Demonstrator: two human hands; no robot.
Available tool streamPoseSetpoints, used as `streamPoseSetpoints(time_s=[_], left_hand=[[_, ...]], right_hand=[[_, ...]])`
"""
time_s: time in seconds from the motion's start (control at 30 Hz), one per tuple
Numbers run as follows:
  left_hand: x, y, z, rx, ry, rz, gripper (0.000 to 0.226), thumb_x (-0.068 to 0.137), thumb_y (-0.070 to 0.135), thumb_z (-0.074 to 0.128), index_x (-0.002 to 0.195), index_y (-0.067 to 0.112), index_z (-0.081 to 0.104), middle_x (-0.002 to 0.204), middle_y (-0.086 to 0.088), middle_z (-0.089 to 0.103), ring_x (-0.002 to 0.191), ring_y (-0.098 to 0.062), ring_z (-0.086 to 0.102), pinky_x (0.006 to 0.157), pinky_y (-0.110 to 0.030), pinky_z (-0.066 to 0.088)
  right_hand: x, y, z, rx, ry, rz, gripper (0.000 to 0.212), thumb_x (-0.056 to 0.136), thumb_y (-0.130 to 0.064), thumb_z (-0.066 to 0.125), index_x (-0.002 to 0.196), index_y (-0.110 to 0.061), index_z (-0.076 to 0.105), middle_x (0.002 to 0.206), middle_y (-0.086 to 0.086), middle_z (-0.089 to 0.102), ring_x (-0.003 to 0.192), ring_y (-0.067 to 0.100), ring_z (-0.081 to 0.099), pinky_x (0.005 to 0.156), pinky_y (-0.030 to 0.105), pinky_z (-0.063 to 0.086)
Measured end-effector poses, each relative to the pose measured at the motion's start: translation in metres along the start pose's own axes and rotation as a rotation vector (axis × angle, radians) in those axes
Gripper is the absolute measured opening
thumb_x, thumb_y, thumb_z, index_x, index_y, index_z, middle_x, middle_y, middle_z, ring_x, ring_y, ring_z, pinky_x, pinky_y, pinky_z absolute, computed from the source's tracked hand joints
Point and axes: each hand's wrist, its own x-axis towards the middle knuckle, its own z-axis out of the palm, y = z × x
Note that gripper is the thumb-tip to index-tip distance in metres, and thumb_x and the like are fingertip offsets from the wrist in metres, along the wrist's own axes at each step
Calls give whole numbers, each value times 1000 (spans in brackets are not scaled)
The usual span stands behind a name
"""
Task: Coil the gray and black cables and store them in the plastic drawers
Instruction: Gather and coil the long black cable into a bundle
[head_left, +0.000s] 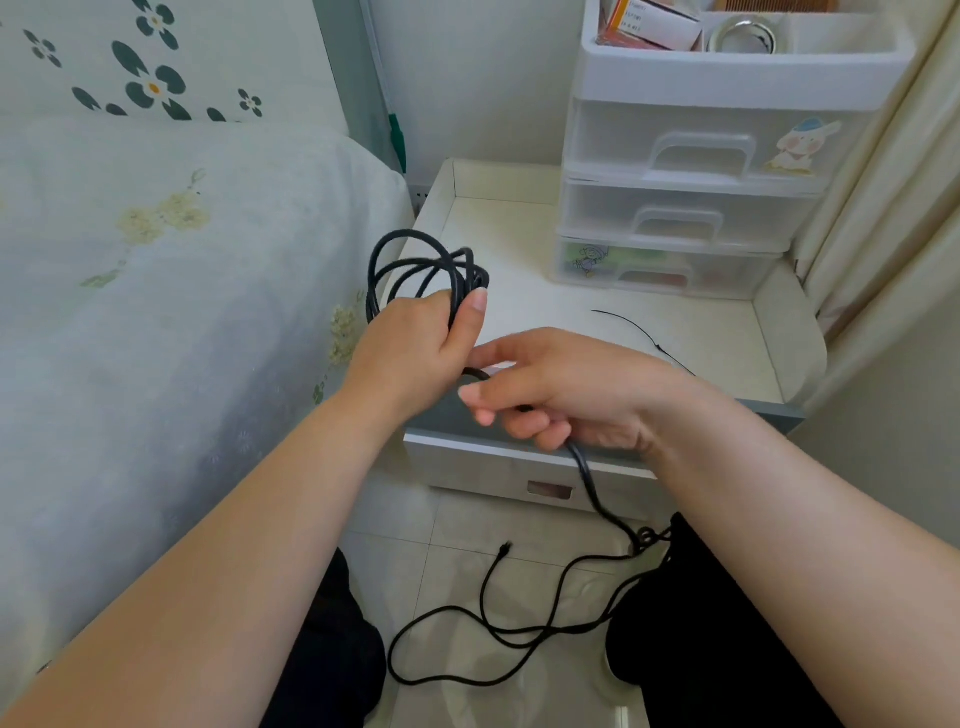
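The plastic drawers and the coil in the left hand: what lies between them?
Only bare white tabletop separates the plastic drawers from the black cable, per the head view.

Matt black rubbery cable (415, 270), translucent frosted plastic drawers (691, 208), glossy pale floor tiles (467, 571), soft floral-printed cotton bedsheet (182, 260).

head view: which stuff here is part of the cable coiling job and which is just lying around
Job: black cable, coils held in left hand, tail running through right hand; plastic drawers, all closed.

Lying about: thin black tie on bedside table; floral bedding; tape roll.
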Motion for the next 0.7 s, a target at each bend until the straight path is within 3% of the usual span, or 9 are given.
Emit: streamPoseSetpoints(time_s=[0.03,0.1,0.2,0.3,0.37,0.43,0.5,0.57,0.7], left_hand=[[1,0,-2,-31,-49,-37,51,100,47,29,57,20,36,49,3,44,48,-13,43,49,-31,27],[1,3,-7,-209,-215,-153,57,100,51,29,57,15,39,44,4,45,43,-12,45,50,-28,33],[-3,8,-13,-812,-640,-365,65,80,76,34,61,14,37,36,2,32,29,-12,26,38,-21,27],[-11,5,-17,-1368,-837,-372,59,73,62,68,65,16,30,36,8,30,25,-3,26,35,-16,22],[-14,5,-23,-1586,-854,-360,51,79,41,73,63,17,31,35,9,26,24,-2,28,34,-16,24],[-14,6,-28,-1701,-816,-384,42,83,33,71,62,18,39,35,8,22,25,-7,22,33,-16,24],[-12,7,-31,-1770,-770,-417,38,84,32,68,60,18,42,33,8,23,25,-8,19,32,-15,25],[-12,6,-32,-1791,-721,-452,36,85,34,63,58,18,45,29,9,31,24,-8,19,31,-16,24],[-11,12,-31,-1710,-612,-565,40,90,36,48,54,19,42,28,10,32,20,-4,26,31,-17,23]], right_hand=[[-2,-2,-6,-256,125,-17,18,89,-25,64,104,-17,59,68,-3,60,47,6,43,40,15,33],[-2,-5,-21,-655,444,-110,24,80,-46,69,89,-24,64,67,-8,61,57,5,52,53,21,43],[6,-3,-36,-722,624,-278,34,74,-59,67,71,-25,61,58,-10,53,55,7,46,57,29,39],[16,4,-38,-680,708,-403,44,77,-63,60,74,-20,53,62,-10,51,59,9,44,59,32,39],[19,3,-39,-430,618,-418,44,86,-59,51,84,-15,50,72,-7,55,63,7,51,63,26,42],[21,5,-43,-112,273,-318,60,87,-67,37,101,-12,56,96,1,67,89,10,67,81,30,52],[22,9,-43,77,-2,-236,80,71,-78,47,120,-14,54,115,8,65,108,23,64,94,41,51],[23,12,-43,150,-73,-228,70,68,-60,72,117,-13,55,107,8,62,96,24,65,93,44,51],[24,10,-39,269,3,-208,22,78,-19,59,96,-6,58,75,3,59,62,15,53,68,31,50]])
